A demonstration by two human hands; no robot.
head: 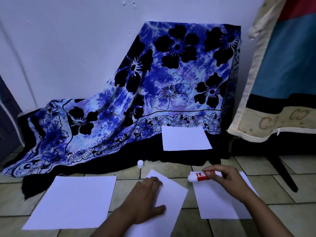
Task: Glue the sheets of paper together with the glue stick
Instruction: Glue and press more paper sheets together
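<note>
Three white paper sheets lie on the tiled floor: a left sheet [73, 200], a tilted middle sheet [172, 199] and a right sheet [220, 204]. My left hand [145, 200] presses flat on the middle sheet, fingers spread. My right hand [225, 180] holds a red and white glue stick [198, 176] sideways over the right sheet's top left corner, its uncapped white tip pointing left. The white cap [140, 163] stands on the floor beyond the middle sheet. A fourth sheet [185, 138] rests farther back on dark cloth.
A blue flowered cloth [153, 86] drapes over something against the white wall. At the right hangs a blue, red and cream fabric [282, 82], with a dark furniture leg [282, 171] slanting to the floor beneath it.
</note>
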